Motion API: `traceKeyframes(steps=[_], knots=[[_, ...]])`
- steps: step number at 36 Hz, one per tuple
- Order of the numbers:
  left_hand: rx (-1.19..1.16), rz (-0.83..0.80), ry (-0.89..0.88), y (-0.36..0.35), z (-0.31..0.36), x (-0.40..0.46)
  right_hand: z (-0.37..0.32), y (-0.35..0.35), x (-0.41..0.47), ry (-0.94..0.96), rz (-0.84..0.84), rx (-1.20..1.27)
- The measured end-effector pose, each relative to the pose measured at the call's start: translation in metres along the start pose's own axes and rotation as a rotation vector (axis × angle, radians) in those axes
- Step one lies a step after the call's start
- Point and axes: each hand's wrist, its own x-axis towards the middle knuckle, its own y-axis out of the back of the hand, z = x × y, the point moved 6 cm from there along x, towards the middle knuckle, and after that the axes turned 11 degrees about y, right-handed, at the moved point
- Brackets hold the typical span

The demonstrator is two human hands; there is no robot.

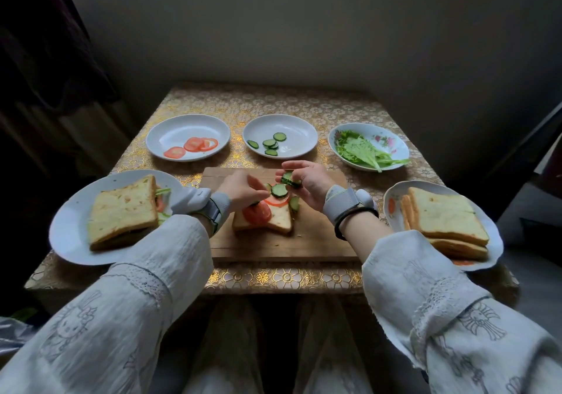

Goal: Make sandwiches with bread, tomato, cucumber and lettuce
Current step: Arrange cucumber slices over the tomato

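- Head view: one finished sandwich (123, 211) on the plate left of the left hand (240, 190).
- Open bread slice (275, 220) under both hands, tomato and some cucumber on.
- Left hand pinches a cucumber slice onto it, partly hidden.
- Right hand (307, 183) holds a small stack of cucumber slices (290, 179).
- Left to do, I'd judge: lettuce (363, 150), beyond right hand, then top slice from bread stack (445, 220).
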Motion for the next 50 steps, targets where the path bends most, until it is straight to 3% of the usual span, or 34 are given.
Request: traceKeyframes(steps=[4,11,19,34,38,42,47,50], knots=[[0.064,0.044,-0.037,-0.003,0.006,0.0,0.001,0.018,0.003,-0.008,0.058,-0.217],[0.109,0.076,-0.028,-0.01,0.008,-0.001,0.011,0.04,0.006,-0.009,-0.05,-1.047],[0.106,0.089,-0.016,-0.011,0.005,-0.001,0.016,0.033,0.001,-0.083,-0.12,-1.303],[-0.009,0.077,0.021,-0.009,-0.001,0.003,0.015,0.037,0.004,-0.157,-0.123,-1.222],[-0.155,0.119,0.012,-0.005,-0.003,0.005,0.002,0.027,0.003,-0.12,-0.155,-1.186],[-0.251,0.188,0.033,0.003,-0.007,0.005,-0.009,0.006,0.005,-0.053,-0.232,-1.097],[-0.276,0.264,0.044,0.015,-0.013,0.001,-0.004,-0.021,0.008,-0.041,-0.304,-0.806],[-0.312,0.278,0.048,0.02,-0.018,0.0,0.003,-0.026,0.012,-0.056,-0.288,-0.797]])
